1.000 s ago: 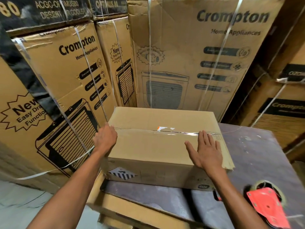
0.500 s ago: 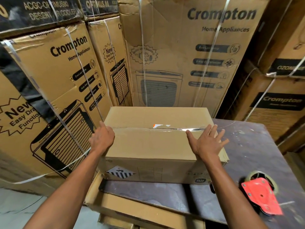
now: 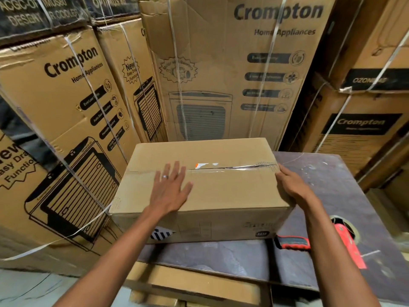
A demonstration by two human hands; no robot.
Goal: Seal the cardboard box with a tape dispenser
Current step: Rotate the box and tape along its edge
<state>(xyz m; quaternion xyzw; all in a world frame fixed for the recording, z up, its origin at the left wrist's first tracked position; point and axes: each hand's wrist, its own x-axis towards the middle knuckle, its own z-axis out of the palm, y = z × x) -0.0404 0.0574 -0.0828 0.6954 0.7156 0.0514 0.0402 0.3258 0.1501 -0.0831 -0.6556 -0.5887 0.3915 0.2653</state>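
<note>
We see a plain brown cardboard box with a matt, slightly creased paper face, and along its top seam a strip of clear glossy tape that catches the light and wrinkles at the right end. Under it lies a dark, dull, scuffed board tabletop. The red plastic tape dispenser looks smooth. The tall printed cartons behind are matt corrugated cardboard bound with shiny plastic straps.

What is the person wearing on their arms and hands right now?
Both forearms are bare, with no sleeves, gloves or watch in view. The left hand has a plain silver-coloured ring on one finger. The right hand shows no jewellery.
</note>
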